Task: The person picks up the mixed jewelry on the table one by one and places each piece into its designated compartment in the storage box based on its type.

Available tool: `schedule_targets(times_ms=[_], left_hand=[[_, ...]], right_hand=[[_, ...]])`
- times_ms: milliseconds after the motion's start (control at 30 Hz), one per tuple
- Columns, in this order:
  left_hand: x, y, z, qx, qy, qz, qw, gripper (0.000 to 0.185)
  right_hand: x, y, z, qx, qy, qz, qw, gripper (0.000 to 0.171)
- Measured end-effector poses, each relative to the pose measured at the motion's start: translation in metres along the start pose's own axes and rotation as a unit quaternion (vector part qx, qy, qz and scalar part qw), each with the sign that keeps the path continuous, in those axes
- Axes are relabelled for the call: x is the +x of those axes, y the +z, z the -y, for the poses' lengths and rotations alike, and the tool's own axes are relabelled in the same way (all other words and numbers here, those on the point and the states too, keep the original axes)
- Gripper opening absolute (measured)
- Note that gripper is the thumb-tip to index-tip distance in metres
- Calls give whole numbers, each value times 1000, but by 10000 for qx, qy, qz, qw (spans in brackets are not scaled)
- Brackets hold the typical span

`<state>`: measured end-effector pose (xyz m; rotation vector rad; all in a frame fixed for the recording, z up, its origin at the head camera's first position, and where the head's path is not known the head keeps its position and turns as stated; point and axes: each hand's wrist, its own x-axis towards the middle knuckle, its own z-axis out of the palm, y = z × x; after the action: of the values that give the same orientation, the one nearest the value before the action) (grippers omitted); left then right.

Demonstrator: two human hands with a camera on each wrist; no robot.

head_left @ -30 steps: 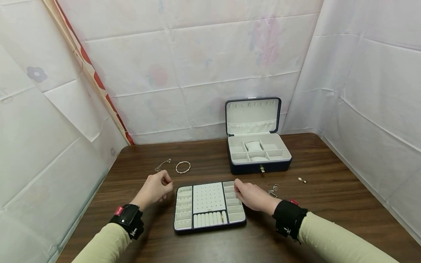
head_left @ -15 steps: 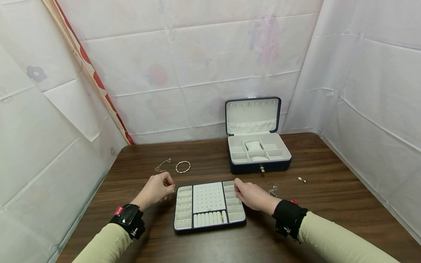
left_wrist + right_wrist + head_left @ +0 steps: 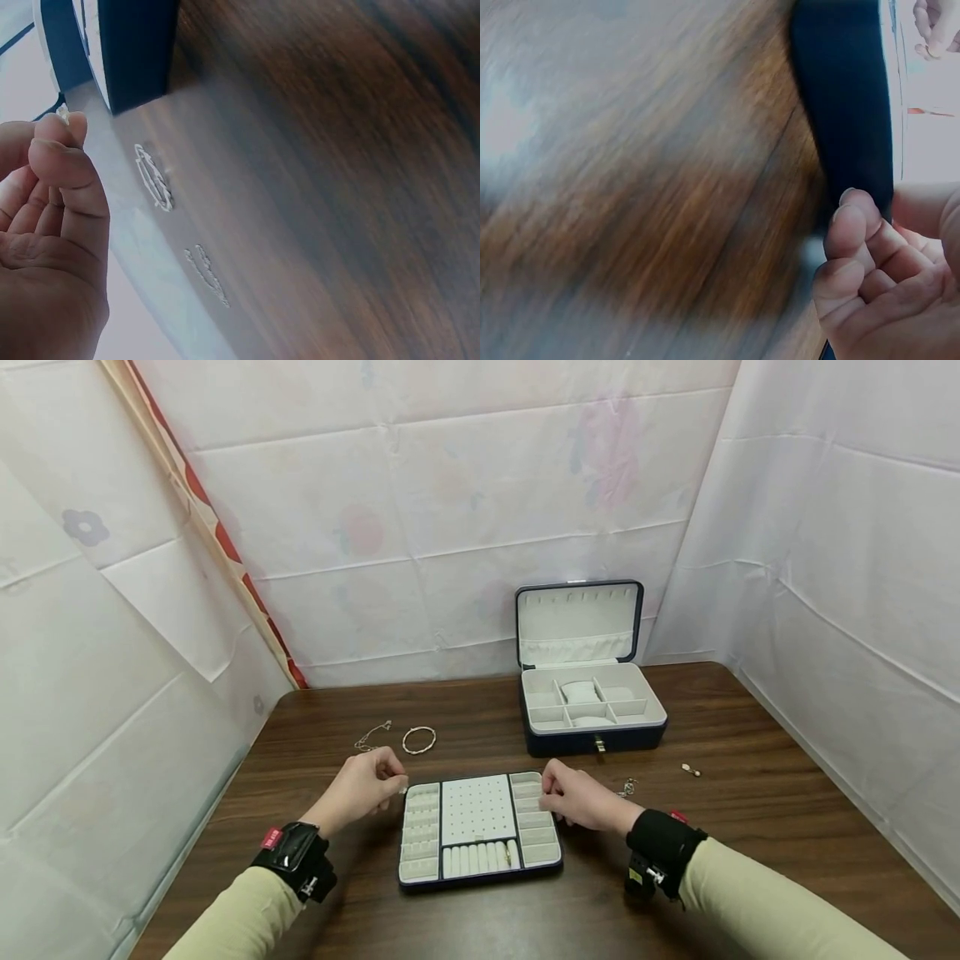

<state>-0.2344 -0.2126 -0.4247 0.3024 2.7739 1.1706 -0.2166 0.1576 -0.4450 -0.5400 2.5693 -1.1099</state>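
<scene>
My left hand [image 3: 363,787] pinches a small sparkly piece of jewellery [image 3: 63,113] between thumb and fingertip; its exact kind is too small to tell. That hand is at the far left corner of a navy jewellery tray [image 3: 477,810], which has white compartments, a panel of small holes and a row of ring rolls. A gold ring [image 3: 507,855] sits among the rolls. My right hand [image 3: 581,797] grips the tray's right edge, its thumb over the rim and its curled fingers along the navy outer side [image 3: 847,97].
Behind the tray, a navy jewellery box [image 3: 592,742] stands with its lid raised. A bracelet [image 3: 418,741] and a thin chain [image 3: 369,738] lie at the back left. Another chain [image 3: 628,787] lies beyond my right hand, and a small earring-like piece [image 3: 691,770] lies farther right.
My left hand has moved slightly right, bringing its fingertips up to the tray's corner. My right hand has shifted a little right and its fingers have changed position on the edge. The tray has barely moved.
</scene>
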Motion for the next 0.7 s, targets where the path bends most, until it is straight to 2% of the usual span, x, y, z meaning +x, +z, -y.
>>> schedule_targets(times_ms=[333,533,700], left_hand=[[-3,3,-13,-169,308,100,9993,9],[-5,6,-27,-231,404,290,9985,7],[-6,9,-35,-147,735,397,9964,6]], right_hand=[[-1,-1,3,33,452,-151,9989,18],[-2,-1,5,-257,605,-206,9976,20],[-2,-2,6,-464,662,-128,9966,22]])
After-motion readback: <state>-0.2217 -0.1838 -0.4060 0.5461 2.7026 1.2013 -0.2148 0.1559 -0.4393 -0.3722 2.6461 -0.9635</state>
